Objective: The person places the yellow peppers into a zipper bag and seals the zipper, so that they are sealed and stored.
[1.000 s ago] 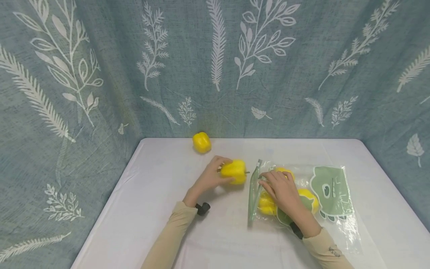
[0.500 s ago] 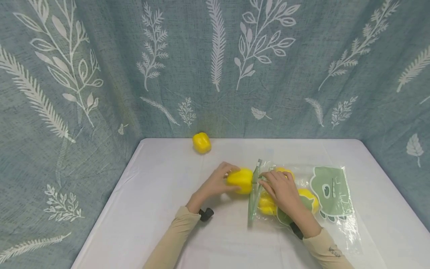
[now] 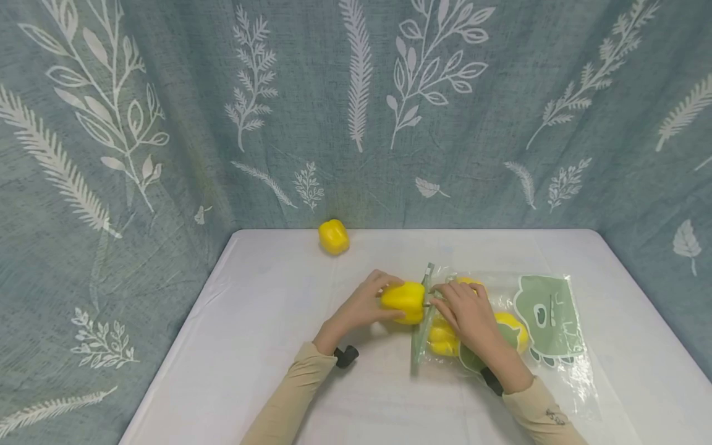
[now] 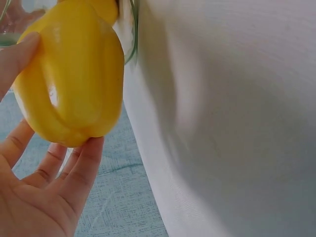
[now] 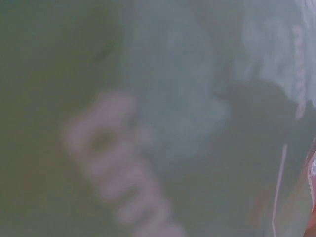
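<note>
Most of the packing looks done, if the work here is filling the bag. Three shiny yellow bell peppers show inside the clear plastic bag with green monster pictures (image 3: 559, 315), which lies flat on the white table (image 3: 361, 402). One is at the far side (image 3: 471, 287), one is close to the opening (image 3: 443, 339), and one sits deeper in, partly under a green picture (image 3: 519, 327). A fourth yellow bell pepper with a smooth, shiny skin (image 3: 403, 301) is right at the bag's mouth, with its stem pointing in. I can't tell if its front end is past the edge. The left hand (image 3: 361, 304) holds it, with the thumb on one side and the fingertips at its bottom end. The right hand (image 3: 467, 315) is over the bag, its fingers bent at the mouth, and they seem to pinch the edge by the pale green zip strip (image 3: 417, 355). The close view there is too blurry to help. A fifth yellow bell pepper, plump and shiny (image 3: 334, 237), lies alone near the table's back edge, so that one seems left to do. The bag isn't zipped yet.
</note>
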`<move>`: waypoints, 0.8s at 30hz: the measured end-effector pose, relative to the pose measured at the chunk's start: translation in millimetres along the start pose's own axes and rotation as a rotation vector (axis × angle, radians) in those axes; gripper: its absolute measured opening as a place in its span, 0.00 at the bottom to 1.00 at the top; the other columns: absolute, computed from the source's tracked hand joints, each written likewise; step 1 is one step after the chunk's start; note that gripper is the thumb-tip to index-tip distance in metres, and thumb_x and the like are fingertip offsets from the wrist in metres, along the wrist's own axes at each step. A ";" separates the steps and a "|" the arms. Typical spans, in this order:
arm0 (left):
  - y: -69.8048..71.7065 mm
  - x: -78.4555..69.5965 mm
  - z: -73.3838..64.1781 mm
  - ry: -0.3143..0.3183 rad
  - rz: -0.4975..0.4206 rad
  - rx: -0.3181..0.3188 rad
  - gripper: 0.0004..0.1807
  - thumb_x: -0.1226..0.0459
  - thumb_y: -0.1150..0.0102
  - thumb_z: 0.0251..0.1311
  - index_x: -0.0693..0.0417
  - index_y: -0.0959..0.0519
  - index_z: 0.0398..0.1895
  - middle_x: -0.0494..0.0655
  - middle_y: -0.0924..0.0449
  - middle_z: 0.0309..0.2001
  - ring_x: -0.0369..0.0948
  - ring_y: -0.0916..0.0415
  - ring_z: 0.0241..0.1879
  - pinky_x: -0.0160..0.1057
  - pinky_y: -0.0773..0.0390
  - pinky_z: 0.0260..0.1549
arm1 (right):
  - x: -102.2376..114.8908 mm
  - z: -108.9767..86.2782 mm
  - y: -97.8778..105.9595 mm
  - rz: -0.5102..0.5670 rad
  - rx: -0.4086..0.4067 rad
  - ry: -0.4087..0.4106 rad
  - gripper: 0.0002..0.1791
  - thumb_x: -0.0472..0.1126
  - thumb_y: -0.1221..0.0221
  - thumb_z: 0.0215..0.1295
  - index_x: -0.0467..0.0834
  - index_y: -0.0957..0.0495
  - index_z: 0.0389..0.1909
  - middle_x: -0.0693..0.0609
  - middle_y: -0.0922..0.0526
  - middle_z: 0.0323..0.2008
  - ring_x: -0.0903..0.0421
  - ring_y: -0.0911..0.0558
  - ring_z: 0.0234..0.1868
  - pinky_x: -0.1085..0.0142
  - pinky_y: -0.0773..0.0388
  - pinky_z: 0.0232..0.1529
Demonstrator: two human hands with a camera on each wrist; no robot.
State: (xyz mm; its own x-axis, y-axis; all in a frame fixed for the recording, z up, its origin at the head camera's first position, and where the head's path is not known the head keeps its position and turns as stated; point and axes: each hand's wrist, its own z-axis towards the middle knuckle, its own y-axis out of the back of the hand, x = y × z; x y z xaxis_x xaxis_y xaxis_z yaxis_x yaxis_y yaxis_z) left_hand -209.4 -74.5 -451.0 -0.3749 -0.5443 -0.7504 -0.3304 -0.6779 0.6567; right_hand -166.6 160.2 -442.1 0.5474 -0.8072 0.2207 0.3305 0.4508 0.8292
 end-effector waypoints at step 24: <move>-22.2 -4.8 8.4 -0.011 -0.007 -0.036 0.32 0.51 0.31 0.47 0.49 0.27 0.56 0.44 0.32 0.52 0.40 0.31 0.51 0.40 0.30 0.57 | -0.5 -1.6 -1.0 0.001 -0.006 0.003 0.14 0.50 0.46 0.65 0.48 0.25 0.46 0.53 0.21 0.36 0.52 0.23 0.42 0.53 0.34 0.50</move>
State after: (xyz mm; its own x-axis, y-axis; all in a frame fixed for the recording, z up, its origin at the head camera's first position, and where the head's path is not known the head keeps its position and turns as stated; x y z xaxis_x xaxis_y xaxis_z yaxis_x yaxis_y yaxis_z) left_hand -207.5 -52.6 -461.3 -0.3825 -0.5342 -0.7539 -0.3016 -0.6990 0.6484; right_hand -165.9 160.8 -443.9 0.5497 -0.8059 0.2199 0.3344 0.4535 0.8261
